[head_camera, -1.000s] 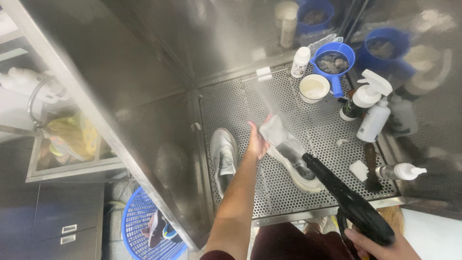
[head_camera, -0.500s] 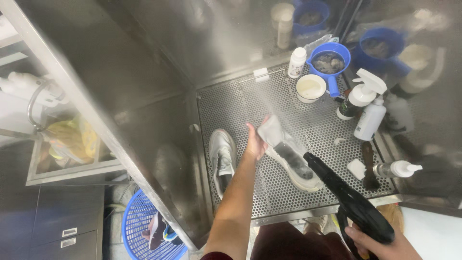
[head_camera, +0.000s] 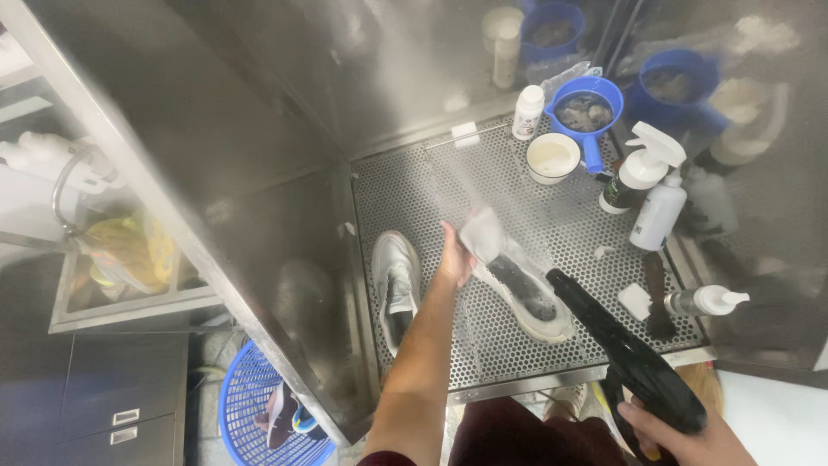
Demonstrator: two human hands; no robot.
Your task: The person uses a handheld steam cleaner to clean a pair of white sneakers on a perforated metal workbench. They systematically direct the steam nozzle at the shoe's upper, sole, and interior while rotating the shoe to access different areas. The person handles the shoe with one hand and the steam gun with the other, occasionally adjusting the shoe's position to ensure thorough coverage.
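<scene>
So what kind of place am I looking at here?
Probably a shoe-cleaning station: a stainless wash booth with a perforated metal floor, white sneakers inside, a black spray gun in the right hand, and spray bottles.

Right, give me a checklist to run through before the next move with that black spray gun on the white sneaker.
1. Left hand grips the toe of the white sneaker lying on the perforated steel tray: ok.
2. Right hand holds the black spray gun by its handle: ok.
3. Nozzle aimed at the sneaker's opening: ok.
4. Left-hand fingers clear of the spray: cannot tell, mist hides them.
5. Second white sneaker lies apart, left of the forearm: ok.
6. White spray bottles and blue scoop stand out of the gun's line: ok.
</scene>
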